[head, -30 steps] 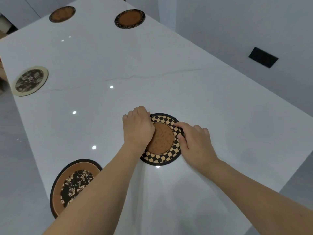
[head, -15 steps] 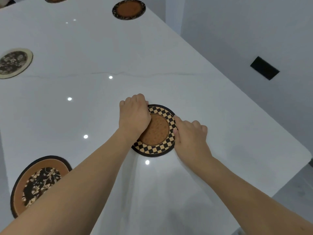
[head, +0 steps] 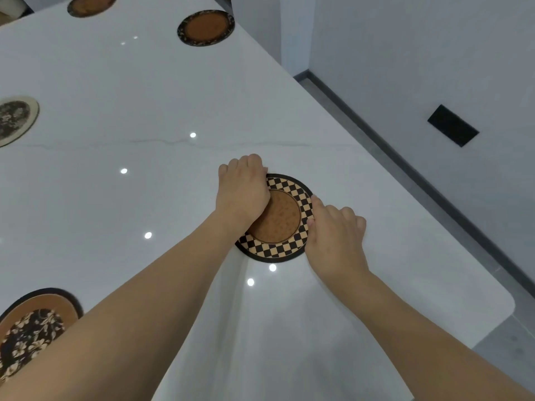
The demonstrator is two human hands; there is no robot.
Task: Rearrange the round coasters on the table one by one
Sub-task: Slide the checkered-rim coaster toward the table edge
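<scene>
A round checkered coaster (head: 282, 227) with a brown cork centre lies flat on the white table (head: 144, 111), right of the middle. My left hand (head: 243, 192) rests curled on its left and far edge. My right hand (head: 335, 233) touches its right edge with thumb and fingertips. Both hands hold the coaster against the tabletop. Other round coasters lie around: a floral one with a brown ring (head: 31, 331) at the near left, a pale floral one (head: 14, 120) at the left edge, and two brown ones (head: 206, 27) (head: 91, 4) at the far end.
The table's right edge (head: 405, 215) runs diagonally close to the checkered coaster, with its rounded near corner (head: 503, 308) beyond my right arm. Grey floor and a wall with a black outlet plate (head: 452, 125) lie to the right.
The view has shifted, so the checkered coaster and both hands sit a little lower and more to the right in frame. Both hands keep the same hold on the coaster.
</scene>
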